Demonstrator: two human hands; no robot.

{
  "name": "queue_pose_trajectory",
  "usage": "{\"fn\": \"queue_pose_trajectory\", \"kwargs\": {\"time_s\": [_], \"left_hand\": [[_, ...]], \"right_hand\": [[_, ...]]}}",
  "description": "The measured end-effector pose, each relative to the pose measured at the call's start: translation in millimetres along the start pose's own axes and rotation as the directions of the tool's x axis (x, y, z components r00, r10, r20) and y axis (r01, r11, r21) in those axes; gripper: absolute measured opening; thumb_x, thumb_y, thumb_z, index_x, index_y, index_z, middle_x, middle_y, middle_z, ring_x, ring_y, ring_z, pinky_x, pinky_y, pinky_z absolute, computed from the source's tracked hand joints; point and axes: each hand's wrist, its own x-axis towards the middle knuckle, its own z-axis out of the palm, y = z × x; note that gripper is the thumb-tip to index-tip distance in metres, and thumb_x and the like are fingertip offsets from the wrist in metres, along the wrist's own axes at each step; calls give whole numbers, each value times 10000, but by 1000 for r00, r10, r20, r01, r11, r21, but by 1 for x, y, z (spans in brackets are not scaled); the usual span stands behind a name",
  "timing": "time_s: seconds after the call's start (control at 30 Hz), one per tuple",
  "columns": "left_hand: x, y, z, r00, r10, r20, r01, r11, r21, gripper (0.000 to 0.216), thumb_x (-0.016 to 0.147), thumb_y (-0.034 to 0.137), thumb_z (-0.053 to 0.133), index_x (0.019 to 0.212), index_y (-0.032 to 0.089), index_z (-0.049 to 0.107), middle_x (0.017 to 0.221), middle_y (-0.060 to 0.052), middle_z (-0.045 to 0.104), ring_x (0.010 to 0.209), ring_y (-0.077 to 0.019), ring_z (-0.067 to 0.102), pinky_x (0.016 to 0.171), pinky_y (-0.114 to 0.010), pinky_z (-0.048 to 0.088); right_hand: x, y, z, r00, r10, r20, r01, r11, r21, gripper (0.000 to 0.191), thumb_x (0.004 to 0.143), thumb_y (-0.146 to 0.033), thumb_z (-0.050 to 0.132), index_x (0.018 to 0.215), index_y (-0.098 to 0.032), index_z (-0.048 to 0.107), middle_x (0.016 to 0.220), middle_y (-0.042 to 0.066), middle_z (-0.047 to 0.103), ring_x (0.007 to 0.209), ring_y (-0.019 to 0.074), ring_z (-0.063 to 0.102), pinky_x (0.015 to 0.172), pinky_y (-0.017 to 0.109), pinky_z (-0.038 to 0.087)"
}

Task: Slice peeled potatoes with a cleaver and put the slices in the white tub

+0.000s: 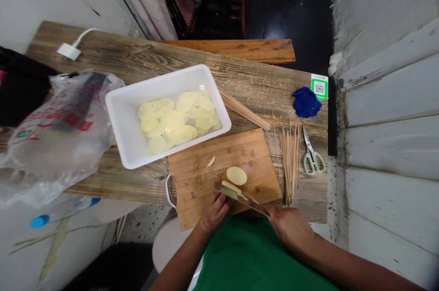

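My right hand (291,227) is wrapped round the handle of a kitchen knife (252,204), whose blade lies slanted across the near part of the wooden cutting board (195,185). Close behind the blade's left end is my left hand (216,211), its fingers curled together; whatever they press on is hidden. A thin potato slice (231,186) stands along the far side of the blade, with small pale scraps near it. Just beyond it, an oval potato slice (236,175) lies flat. A small sliver (211,161) rests farther left on the board.
A white plastic tub (126,153) holds many potato slices in water. Bamboo skewers (291,163) lie right of the board, with scissors (310,156) and a blue cloth-like thing (306,102) beyond. A plastic bag (58,131) sits left, a white charger (69,51) behind.
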Motion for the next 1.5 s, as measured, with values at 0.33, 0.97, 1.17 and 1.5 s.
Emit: {"fn": "queue_pose_trajectory", "kwargs": {"time_s": [0.33,0.97,1.17,1.5], "left_hand": [[13,2,-2,999,-47,26,47,999,-18,136,856,80,623,965,151,662,923,-92,713,994,-213,656,827,-358,567],[-4,3,1,999,12,47,-14,999,32,188,911,91,494,802,144,638,856,-100,688,868,-202,627,863,-402,493],[-8,1,1,998,18,55,-16,999,-40,110,866,59,564,872,118,657,949,-136,690,1007,-231,617,968,-432,452],[5,0,-3,999,-2,52,1,1000,20,193,939,115,460,900,139,647,889,-105,710,957,-228,648,819,-399,546]], "right_hand": [[46,-18,3,998,-39,-54,39,999,-6,340,926,-127,385,1176,-120,616,888,115,737,787,222,698,621,276,444],[-17,7,8,997,-28,-76,31,998,48,239,891,-64,460,959,-175,660,836,55,744,706,185,700,577,264,402],[-12,6,6,997,-21,-81,24,999,44,219,882,-66,475,939,-175,657,798,49,742,681,176,695,553,247,384],[8,-3,2,998,-40,-55,40,999,-2,256,897,-88,450,1022,-152,664,805,77,740,706,176,695,551,238,400]]}}
